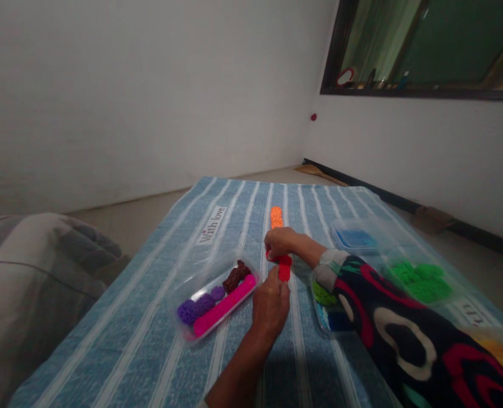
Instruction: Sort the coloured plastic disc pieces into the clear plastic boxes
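A red clay-like strip lies on the striped tablecloth in the middle of the table. My left hand is at its near end, thumb and fingers pinched together. Reaching in from the right, my right hand has its fingers closed on a red bit beside the strip's far end. How the red parts join is hidden by the fingers. Just beyond my right hand lies an orange textured strip, partly covered by it. To the left stands a clear tray with a pink bar, purple lumps and a brown piece.
On the right are a container with blue contents, green lumps in clear plastic, and a tray partly under my right sleeve. Yellow material sits at the right edge. Draped fabric is at the left.
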Demonstrator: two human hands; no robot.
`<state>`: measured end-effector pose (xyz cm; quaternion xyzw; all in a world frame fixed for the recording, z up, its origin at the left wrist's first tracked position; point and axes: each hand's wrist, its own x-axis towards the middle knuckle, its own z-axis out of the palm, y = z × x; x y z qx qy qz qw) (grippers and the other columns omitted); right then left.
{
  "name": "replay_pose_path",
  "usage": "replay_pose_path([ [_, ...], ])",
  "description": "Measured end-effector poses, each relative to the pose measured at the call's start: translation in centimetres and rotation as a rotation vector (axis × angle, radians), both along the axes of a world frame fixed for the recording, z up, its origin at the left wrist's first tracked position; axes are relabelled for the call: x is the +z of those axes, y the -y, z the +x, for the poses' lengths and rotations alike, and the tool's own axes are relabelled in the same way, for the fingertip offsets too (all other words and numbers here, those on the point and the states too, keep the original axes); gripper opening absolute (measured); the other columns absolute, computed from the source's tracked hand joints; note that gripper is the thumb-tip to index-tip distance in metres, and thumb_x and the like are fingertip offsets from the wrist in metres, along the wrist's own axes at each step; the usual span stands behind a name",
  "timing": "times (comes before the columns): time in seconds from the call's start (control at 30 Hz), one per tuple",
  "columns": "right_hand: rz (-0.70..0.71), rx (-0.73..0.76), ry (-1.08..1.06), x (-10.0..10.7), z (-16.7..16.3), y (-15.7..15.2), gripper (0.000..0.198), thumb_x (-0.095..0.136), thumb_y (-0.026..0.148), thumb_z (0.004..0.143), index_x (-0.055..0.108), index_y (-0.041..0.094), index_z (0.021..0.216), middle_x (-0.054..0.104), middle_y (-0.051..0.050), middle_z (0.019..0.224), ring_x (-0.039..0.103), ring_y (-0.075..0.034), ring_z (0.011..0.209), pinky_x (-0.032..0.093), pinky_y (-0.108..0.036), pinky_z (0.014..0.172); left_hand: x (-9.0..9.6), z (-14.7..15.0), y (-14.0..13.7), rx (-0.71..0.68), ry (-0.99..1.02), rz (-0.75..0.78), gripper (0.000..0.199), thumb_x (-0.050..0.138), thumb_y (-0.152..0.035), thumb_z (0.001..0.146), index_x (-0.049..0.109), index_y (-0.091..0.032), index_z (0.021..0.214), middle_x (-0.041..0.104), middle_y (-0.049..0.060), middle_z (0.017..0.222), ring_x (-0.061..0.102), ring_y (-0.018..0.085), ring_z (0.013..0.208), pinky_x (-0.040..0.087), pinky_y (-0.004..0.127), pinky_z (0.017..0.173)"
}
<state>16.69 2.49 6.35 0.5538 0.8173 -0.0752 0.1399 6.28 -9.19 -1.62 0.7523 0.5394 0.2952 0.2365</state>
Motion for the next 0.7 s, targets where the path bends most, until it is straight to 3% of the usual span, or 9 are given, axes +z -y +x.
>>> replay_pose_path([
  [0.2, -0.039, -0.029, -0.222, -0.4, 0.7, -1.1, 0.020, 0.071, 0.024, 0.068, 0.075, 0.017, 0.086, 0.073, -0.005, 0.083, 0.066, -0.017, 0.075, 0.042, -0.018, 0.057, 0.1, -0.1, -0.1, -0.016, 0.032, -0.040, 0.043, 0.038, -0.023, 0.084, 0.050, -0.013, 0.125, 0.065, 0.005, 0.077, 0.062, 0.019, 0.072, 0.044, 0.029, 0.069],
  [0.4, -0.018, -0.170, -0.517, 0.9, 2.5, -2.4, 0.013, 0.063, 0.020, 0.077, 0.072, 0.011, 0.079, 0.060, 0.001, 0.053, 0.051, -0.007, 0.046, 0.036, -0.016, 0.047, 0.3, -0.1, 0.0, -0.009, 0.022, -0.060, 0.041, 0.039, -0.023, 0.085, 0.053, -0.013, 0.123, 0.065, 0.005, 0.076, 0.063, 0.019, 0.073, 0.043, 0.028, 0.068],
  [0.53, 0.013, -0.272, -0.582, 0.4, 3.4, -3.2, 0.013, 0.059, 0.017, 0.079, 0.071, 0.012, 0.076, 0.055, 0.004, 0.046, 0.047, -0.006, 0.039, 0.036, -0.016, 0.045, 0.3, -0.1, 0.0, -0.006, 0.005, -0.062, 0.041, 0.040, -0.023, 0.084, 0.054, -0.013, 0.122, 0.067, 0.006, 0.079, 0.063, 0.020, 0.075, 0.044, 0.028, 0.070],
  [0.7, -0.005, -0.276, -0.592, -1.4, 4.3, -3.7, 0.014, 0.057, 0.016, 0.077, 0.070, 0.012, 0.076, 0.052, 0.005, 0.044, 0.047, -0.006, 0.040, 0.036, -0.016, 0.045, 0.5, 0.0, 0.0, -0.002, -0.024, -0.062, 0.039, 0.040, -0.022, 0.085, 0.055, -0.014, 0.120, 0.068, 0.007, 0.081, 0.064, 0.020, 0.076, 0.044, 0.029, 0.069],
])
